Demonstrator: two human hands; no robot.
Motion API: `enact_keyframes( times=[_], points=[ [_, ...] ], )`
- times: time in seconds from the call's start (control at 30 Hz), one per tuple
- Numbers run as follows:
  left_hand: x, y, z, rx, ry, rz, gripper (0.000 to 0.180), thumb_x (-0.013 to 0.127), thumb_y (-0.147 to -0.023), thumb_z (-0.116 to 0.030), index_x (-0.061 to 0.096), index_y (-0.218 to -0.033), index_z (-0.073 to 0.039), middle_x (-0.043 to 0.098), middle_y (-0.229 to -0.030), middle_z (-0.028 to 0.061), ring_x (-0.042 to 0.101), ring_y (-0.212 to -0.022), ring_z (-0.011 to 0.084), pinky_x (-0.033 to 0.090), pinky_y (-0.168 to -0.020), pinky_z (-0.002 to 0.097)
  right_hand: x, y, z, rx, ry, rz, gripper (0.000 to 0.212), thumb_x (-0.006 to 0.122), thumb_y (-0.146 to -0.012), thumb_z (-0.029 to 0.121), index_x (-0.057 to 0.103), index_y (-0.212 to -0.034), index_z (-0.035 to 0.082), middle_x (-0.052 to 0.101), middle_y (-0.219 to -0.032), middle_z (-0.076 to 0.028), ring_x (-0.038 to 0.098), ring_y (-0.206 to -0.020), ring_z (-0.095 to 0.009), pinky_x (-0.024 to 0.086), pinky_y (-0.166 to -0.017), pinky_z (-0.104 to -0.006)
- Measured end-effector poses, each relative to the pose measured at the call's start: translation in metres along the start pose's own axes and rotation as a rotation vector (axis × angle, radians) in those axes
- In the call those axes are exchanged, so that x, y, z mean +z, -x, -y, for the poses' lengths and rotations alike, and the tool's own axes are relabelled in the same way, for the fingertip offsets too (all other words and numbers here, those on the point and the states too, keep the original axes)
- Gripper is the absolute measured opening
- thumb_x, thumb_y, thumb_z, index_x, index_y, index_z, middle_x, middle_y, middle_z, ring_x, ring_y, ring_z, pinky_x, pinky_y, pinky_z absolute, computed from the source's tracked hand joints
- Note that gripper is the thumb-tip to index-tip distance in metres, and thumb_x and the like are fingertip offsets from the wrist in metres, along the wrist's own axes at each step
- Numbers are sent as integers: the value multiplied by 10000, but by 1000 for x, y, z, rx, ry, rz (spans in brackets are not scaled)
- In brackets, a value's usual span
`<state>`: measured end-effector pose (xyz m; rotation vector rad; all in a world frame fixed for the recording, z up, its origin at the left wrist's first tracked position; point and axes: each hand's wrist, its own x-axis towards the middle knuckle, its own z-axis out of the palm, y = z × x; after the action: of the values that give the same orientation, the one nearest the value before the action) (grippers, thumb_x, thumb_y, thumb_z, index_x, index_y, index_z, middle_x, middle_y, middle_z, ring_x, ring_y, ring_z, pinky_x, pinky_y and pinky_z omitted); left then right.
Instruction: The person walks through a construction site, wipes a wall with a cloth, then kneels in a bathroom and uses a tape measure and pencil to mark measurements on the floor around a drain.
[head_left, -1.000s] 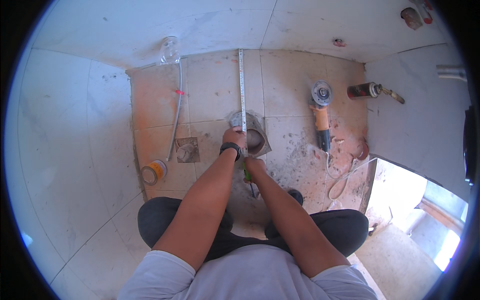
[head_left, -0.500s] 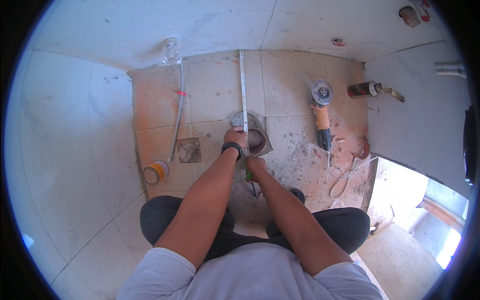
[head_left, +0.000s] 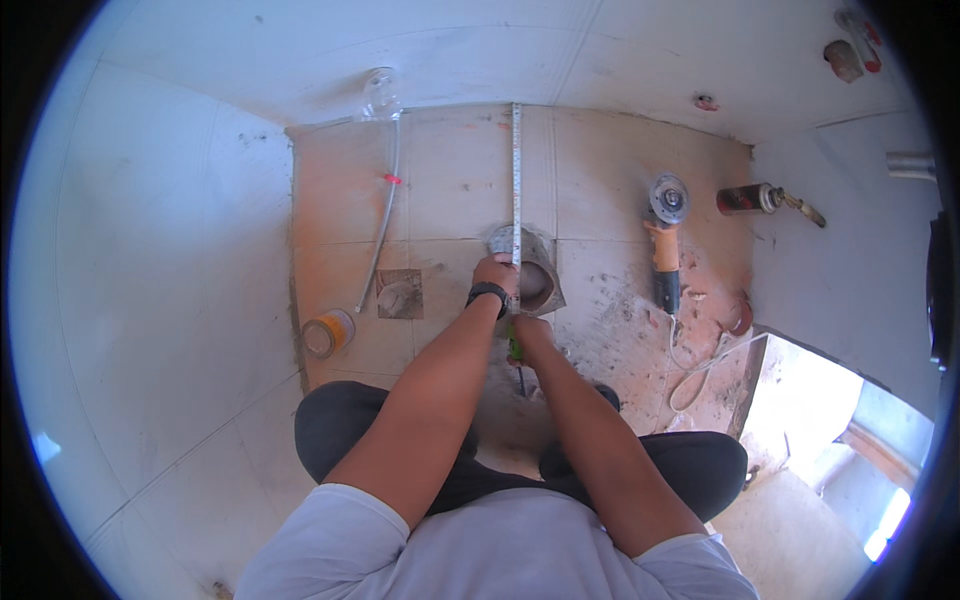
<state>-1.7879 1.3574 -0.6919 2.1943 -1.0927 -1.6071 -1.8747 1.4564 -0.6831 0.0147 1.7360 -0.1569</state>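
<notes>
A tape measure blade (head_left: pixel 516 180) runs straight across the tiled floor from the foot of the far wall to my hands. At the near side, my left hand (head_left: pixel 495 272), a dark watch on its wrist, pinches the blade beside a round drain hole (head_left: pixel 538 286). The hole sits in a rough cut-out, and the blade passes over its left edge. Closer to me, my right hand (head_left: pixel 533 338) is closed round the green tape measure case (head_left: pixel 515 345), with a dark strap hanging below. The fingers of both hands are partly hidden.
An angle grinder (head_left: pixel 665 240) lies to the right, its white cord (head_left: pixel 690 385) looped nearby. Beyond it is a gas torch canister (head_left: pixel 750 199). On the left are a tin can (head_left: pixel 328 333), a square floor cut-out (head_left: pixel 400 294) and a grey flexible hose (head_left: pixel 385 215). Rubble and dust litter the floor.
The whole view has shifted, so the floor and tools sit further right in the picture. Both hands keep their hold and their place by the drain hole.
</notes>
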Motion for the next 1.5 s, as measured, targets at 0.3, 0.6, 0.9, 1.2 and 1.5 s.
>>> enact_keyframes(
  times=[0.3, 0.6, 0.9, 1.2, 1.5],
  points=[
    [14, -8, 21, 82, 34, -43, 284, 712, -873, -230, 749, -1088, -49, 759, -991, 161, 740, -865, 290, 578, -812, 390, -3, 9, -3, -42, -61, -2, 399, 656, -892, 313, 623, -1143, 5, 606, -1097, -199, 641, -850, -371, 588, -534, -513],
    [-14, -4, 29, 81, 18, -377, 282, 646, -917, -287, 749, -1023, -46, 754, -958, 171, 733, -912, 329, 567, -839, 415, 7, 9, -9, -62, -68, 21, 420, 661, -889, 328, 614, -1156, 8, 602, -1105, -193, 646, -852, -373, 601, -550, -511],
    [-81, -46, -76, 372, -403, -213, 265, 613, -865, -243, 781, -1002, -90, 744, -1039, 168, 711, -957, 351, 555, -899, 432, -16, 18, -22, -156, -114, 143, 406, 669, -896, 336, 659, -1062, -34, 664, -972, -184, 680, -723, -327, 610, -526, -463],
    [-238, -20, -176, 633, -742, -31, 473, 709, -870, -333, 685, -1233, -30, 719, -1149, 196, 699, -1031, 289, 565, -875, 375, -145, 11, 23, -449, 461, 227, 361, 659, -947, 368, 719, -981, 14, 688, -792, -133, 687, -660, -279, 612, -604, -448],
    [-242, 7, -45, 220, 251, 370, 280, 634, -1016, -222, 601, -1219, -31, 665, -1099, 70, 673, -999, 171, 574, -860, 342, -287, 55, 74, -824, 1208, -236, 401, 656, -859, 441, 768, -954, 68, 737, -934, -196, 706, -919, -370, 544, -857, -458]
  ],
)
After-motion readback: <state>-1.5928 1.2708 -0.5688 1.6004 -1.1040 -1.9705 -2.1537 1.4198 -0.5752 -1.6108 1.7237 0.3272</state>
